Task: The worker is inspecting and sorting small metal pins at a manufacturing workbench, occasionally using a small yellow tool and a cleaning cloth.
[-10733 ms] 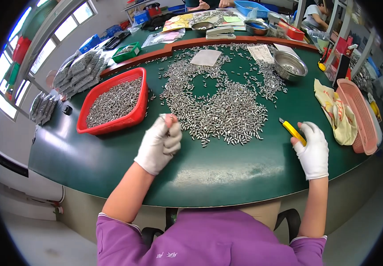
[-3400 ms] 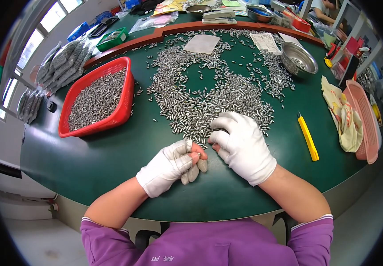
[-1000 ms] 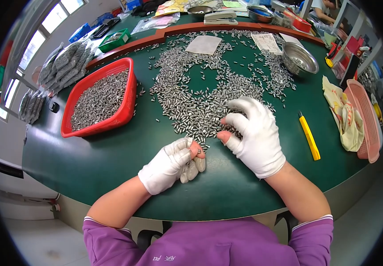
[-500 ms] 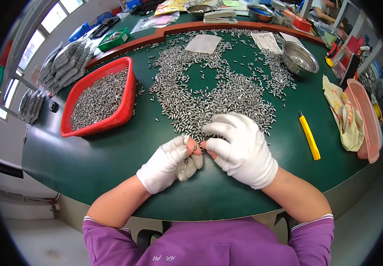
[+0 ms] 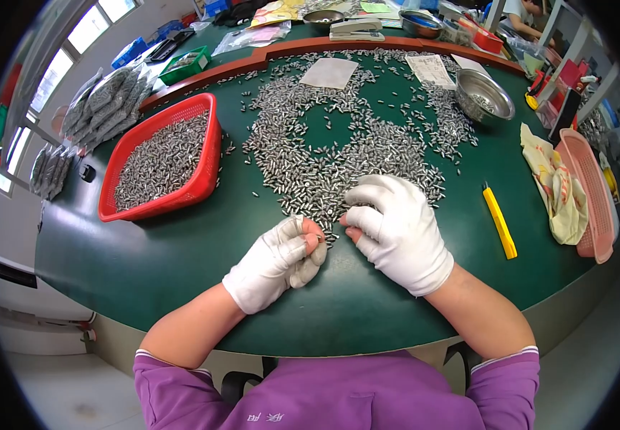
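Note:
Small shiny metal pins (image 5: 288,172), rounded like little capsules, are spread in a heap on the green table. Both my hands wear white gloves with the thumb and fingertips bare. My left hand (image 5: 274,264) is at the heap's near edge, its thumb and forefinger pinched on what looks like one metal pin, mostly covered by the fingertips. Just right of it, my right hand (image 5: 402,233) rests over the near right edge of the heap with fingers curled in and thumb close to the forefinger. Anything between those fingertips is too small to make out.
A red basket (image 5: 211,154) full of pins stands left, with bagged pins (image 5: 109,104) behind it. A steel bowl (image 5: 500,111) sits back right. A yellow cutter (image 5: 500,222), a crumpled cloth bag (image 5: 557,183) and a pink basket (image 5: 588,193) lie right. A wooden rail (image 5: 367,46) borders the back.
My right hand has drawn slightly away from the left fingertips and up onto the heap's edge. The left hand stays nearly in place, its pinch closing over the metal pin.

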A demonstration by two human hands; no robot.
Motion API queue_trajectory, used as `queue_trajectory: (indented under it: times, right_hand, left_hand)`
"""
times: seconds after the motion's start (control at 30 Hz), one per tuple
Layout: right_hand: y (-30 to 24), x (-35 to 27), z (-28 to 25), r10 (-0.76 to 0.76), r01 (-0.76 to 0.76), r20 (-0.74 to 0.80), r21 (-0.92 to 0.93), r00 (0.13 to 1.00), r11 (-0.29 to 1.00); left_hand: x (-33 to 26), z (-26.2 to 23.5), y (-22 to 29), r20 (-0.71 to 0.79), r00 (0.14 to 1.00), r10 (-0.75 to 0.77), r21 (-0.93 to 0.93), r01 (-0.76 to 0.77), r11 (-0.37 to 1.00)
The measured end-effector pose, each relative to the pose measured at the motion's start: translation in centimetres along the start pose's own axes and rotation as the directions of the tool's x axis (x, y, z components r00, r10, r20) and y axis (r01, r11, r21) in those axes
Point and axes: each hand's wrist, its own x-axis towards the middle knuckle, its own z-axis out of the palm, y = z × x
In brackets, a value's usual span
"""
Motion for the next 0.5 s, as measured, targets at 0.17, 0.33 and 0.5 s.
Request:
queue_trajectory:
  times: [0.17,0.33,0.5]
  right_hand:
    - [1.1,0.4,-0.9,0.058,-0.065,-0.089,-0.087,0.994,0.994]
    - [1.9,0.2,-2.9,0.102,-0.153,-0.254,-0.189,0.962,0.970]
    - [1.6,-4.0,-8.7,0.471,-0.509,-0.199,-0.427,0.859,0.747]
  left_hand:
    - [-0.1,-0.1,0.4,0.156,0.984,0.090,-0.009,-0.090,0.996]
    - [-0.2,0.4,0.3,0.062,0.988,0.145,0.097,-0.150,0.984]
    - [-2.9,2.4,-1.3,-0.077,0.931,0.357,0.827,-0.140,0.544]
